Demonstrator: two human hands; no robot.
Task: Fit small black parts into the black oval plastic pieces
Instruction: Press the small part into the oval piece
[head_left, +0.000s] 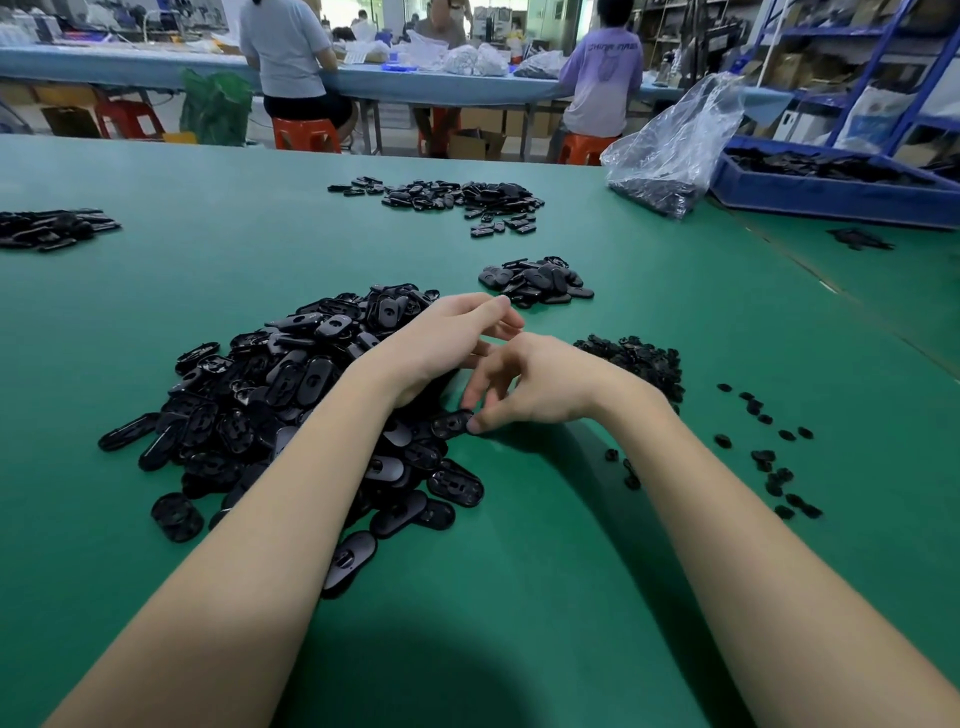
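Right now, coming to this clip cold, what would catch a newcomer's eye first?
The big pile of black oval pieces on the green table, left of centre, with both hands over its right edge. The right hand pinches one oval piece at the pile's edge; the left hand hovers just behind, fingers loosely curled. To the right lie a heap of small parts and, farther back, a clear bag.

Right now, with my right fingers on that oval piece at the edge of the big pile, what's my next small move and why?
Probably lift the oval piece clear of the big pile. Your right hand pinches only its end, it lies among others, and your left hand hovers above, holding nothing visible.
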